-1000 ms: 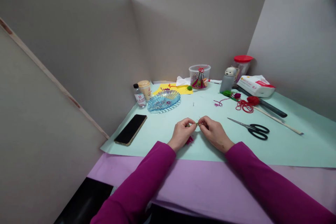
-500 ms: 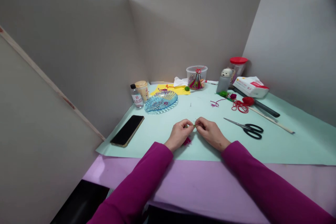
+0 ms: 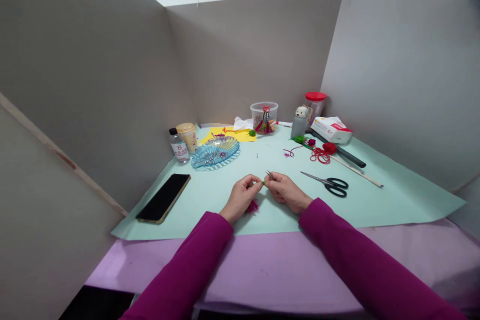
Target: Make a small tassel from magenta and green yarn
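My left hand (image 3: 242, 196) pinches a small green piece (image 3: 263, 183) between thumb and fingers, close to the front of the pale green sheet. A magenta tassel (image 3: 253, 206) hangs below that hand, partly covered by it. My right hand (image 3: 285, 191) is closed just beside it, its fingertips at the other end of the green piece. Thin metal tips (image 3: 269, 174), perhaps of tweezers, stick up from the right fingers; the rest is hidden. Black-handled scissors (image 3: 333, 186) lie to the right of my right hand.
A phone (image 3: 165, 197) lies at left. Behind are a blue shell-shaped dish (image 3: 215, 154), a bottle (image 3: 180, 147), a cup (image 3: 188, 136) and a clear tub (image 3: 264, 117). Red cord (image 3: 320, 156), a dark tool (image 3: 352, 157), a stick (image 3: 360, 172) and a tissue pack (image 3: 332, 130) are at right.
The view has shifted, so everything appears further left and most things slightly lower. The metal tips show more clearly at my right fingers. Both hands remain closed and together.
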Tool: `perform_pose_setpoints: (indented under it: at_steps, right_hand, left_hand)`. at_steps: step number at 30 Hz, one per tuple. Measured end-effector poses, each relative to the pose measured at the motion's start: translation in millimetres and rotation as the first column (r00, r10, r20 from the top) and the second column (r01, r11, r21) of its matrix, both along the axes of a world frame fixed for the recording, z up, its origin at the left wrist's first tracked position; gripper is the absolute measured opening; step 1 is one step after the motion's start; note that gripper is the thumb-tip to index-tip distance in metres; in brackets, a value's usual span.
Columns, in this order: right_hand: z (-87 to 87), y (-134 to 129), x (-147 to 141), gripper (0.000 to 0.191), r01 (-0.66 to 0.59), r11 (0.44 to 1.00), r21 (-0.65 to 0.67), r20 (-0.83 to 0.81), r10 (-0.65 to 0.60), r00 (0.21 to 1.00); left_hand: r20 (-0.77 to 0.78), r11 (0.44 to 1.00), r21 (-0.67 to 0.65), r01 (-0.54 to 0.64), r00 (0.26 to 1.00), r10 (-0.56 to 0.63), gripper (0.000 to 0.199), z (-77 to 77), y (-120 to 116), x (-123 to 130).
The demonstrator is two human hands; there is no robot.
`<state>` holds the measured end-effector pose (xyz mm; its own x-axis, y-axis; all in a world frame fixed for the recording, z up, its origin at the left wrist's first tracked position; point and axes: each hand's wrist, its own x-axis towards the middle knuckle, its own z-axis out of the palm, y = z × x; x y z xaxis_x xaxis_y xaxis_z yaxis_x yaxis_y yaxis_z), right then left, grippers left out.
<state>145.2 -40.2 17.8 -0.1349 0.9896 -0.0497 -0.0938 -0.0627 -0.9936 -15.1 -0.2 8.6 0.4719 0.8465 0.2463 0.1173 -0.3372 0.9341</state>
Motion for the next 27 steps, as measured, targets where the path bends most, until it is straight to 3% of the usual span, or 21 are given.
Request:
perform_pose_setpoints:
  at_steps: [8, 12, 18, 27]
  right_hand:
    - [-6.9, -0.8, -5.0, 0.022, 0.02, 0.999, 0.029, 0.03, -0.021, 0.999]
    - [-7.1, -1.8, -6.3, 0.023, 0.01, 0.999, 0.033, 0.06, -0.012, 0.998]
    - [-6.1, -3.1, -8.5, 0.025, 0.021, 0.999, 0.033, 0.09, -0.024, 0.996]
    - [-8.1, -2.2, -7.8, 0.027, 0.037, 0.995, 0.093, 0.19, -0.054, 0.98]
  left_hand:
    - [0.063, 0.993, -0.092, -0.07, 0.995, 0.076, 0.033, 0.1, -2.0, -3.1]
    - [0.089, 0.997, -0.023, -0.072, 0.993, 0.074, 0.027, -4.0, -2.9, -3.8]
    - [-0.011, 0.997, 0.073, -0.04, 0.999, 0.041, 0.022, -6.8, -2.0, -6.3]
    - [-0.087, 0.995, 0.078, -0.059, 0.994, 0.066, 0.019, -7.8, -0.3, -5.5]
